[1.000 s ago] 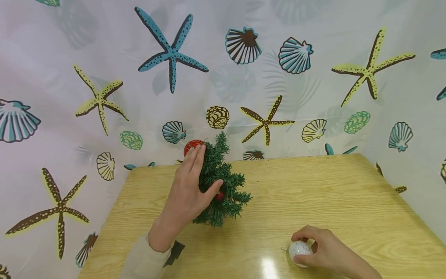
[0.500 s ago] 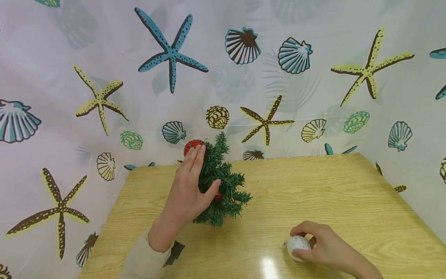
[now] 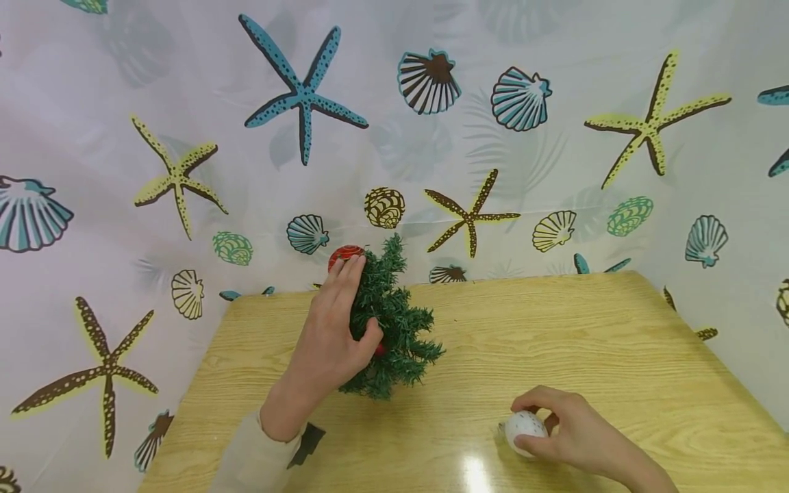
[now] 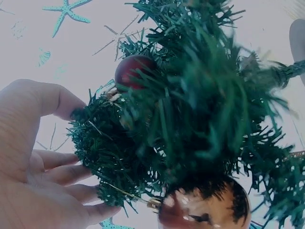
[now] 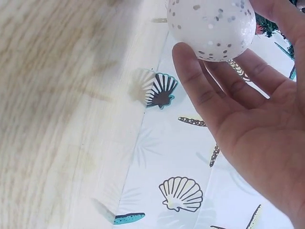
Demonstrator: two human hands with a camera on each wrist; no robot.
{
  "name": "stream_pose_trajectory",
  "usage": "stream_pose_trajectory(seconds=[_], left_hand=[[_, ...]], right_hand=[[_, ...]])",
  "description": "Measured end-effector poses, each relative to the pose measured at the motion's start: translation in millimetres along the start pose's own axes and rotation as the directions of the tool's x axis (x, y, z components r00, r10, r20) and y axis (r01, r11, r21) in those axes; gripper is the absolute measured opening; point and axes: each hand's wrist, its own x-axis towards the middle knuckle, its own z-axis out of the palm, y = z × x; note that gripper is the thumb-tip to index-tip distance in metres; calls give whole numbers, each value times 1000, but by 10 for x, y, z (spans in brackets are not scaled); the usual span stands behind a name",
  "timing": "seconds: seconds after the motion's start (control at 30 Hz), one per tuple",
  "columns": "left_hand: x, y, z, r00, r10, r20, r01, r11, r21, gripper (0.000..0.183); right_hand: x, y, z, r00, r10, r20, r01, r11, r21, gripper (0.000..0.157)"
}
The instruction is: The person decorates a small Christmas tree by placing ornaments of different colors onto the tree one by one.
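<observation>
A small green artificial Christmas tree [image 3: 401,329] is on the table, left of the middle. My left hand [image 3: 329,335] lies along its left side, thumb bent in, and holds a branch loosely between thumb and fingertips. In the left wrist view a dark red ball [image 4: 136,71] and a shiny copper-coloured ball [image 4: 205,202] hang among the needles. A patterned red ball [image 3: 346,253] shows behind my left fingertips. At the lower right my right hand [image 3: 573,431] grips a white speckled Christmas bauble [image 3: 524,433] between thumb and fingers. Its hanging cap points left.
The wooden table [image 3: 555,329] has a printed curtain [image 3: 394,137] with starfish and shells behind it and at both sides. A black flat piece [image 3: 306,445] shows beside my left wrist.
My left thumb has bent in toward the fingers, and the tree has shifted very slightly. My right hand has moved a little up and left with the bauble.
</observation>
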Motion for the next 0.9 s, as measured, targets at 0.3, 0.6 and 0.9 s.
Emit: stream_pose_trajectory(seconds=[0.3, 0.6, 0.9], left_hand=[[33, -28, -18, 999, -2, 40, 4, 999, -41, 84], [64, -70, -50, 994, 17, 111, -8, 997, -76, 83], [93, -120, -58, 989, 59, 139, -52, 997, -56, 77]], right_hand=[[58, -94, 0, 979, -162, -127, 153, 985, -74, 30], [148, -238, -20, 955, -239, -177, 219, 968, -127, 33], [298, -424, -3, 919, -326, -221, 306, 945, -118, 38]])
